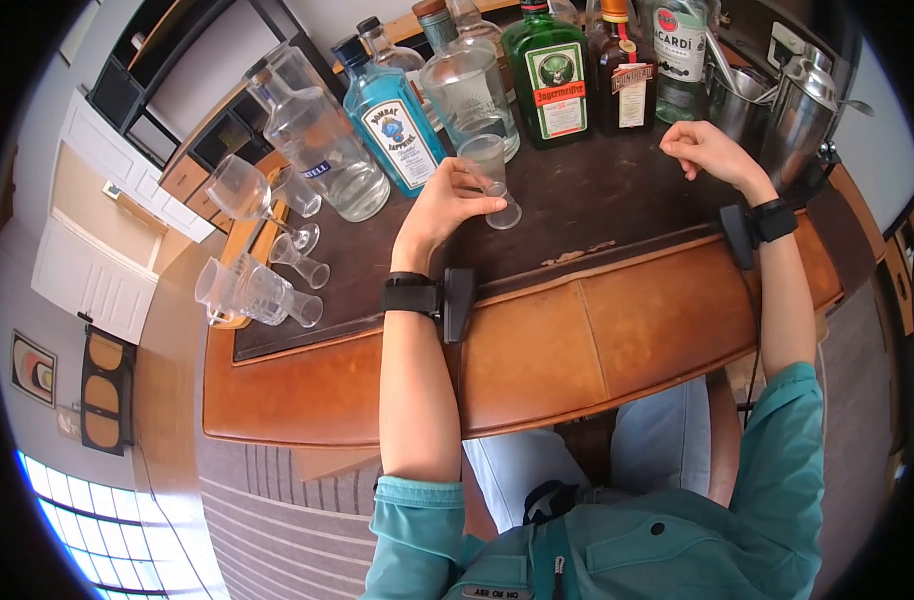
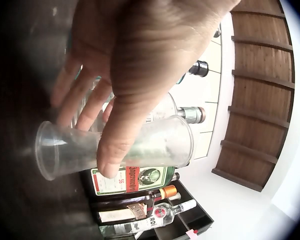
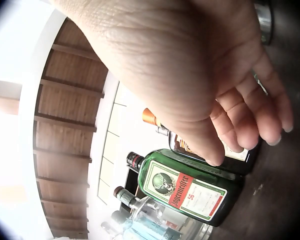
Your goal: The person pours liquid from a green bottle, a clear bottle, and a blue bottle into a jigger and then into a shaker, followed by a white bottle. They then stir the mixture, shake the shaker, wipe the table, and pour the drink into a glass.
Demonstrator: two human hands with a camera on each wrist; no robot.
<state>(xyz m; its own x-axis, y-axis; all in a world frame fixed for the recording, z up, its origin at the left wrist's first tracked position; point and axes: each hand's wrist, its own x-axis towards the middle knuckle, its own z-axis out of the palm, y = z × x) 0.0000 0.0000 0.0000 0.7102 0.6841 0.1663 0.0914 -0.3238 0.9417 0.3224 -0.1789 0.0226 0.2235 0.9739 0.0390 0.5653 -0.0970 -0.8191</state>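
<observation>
From my end I find the clear flared cup (image 1: 483, 158) in the person's left hand (image 1: 443, 205) — thumb on one side, bent fingers on the other, partly closed around its middle. Its wide mouth is up; I can't tell whether its foot touches the dark surface (image 1: 617, 205). Just beyond those fingers, a clear bottle with a brown stopper (image 1: 469, 90) stands right behind the cup and blocks the way forward. The blue bottle (image 1: 389, 120) stands near the fingers on their left, with a large clear bottle (image 1: 327, 150) past it. Farther left I see a stemmed glass (image 1: 241, 188) and several small glasses (image 1: 265, 292) grouped near the edge.

To the right of the cup, I have the green bottle (image 1: 549, 75), then the dark bottle with an orange cap (image 1: 625, 75) and the Bacardi bottle (image 1: 681, 60) — a wall of glass ahead. The right hand (image 1: 715, 158) hovers in front of the Bacardi bottle, fingers loosely curled and holding nothing. Just beyond and right of it stand a metal cup (image 1: 739, 103) and a metal shaker (image 1: 799, 115).
</observation>
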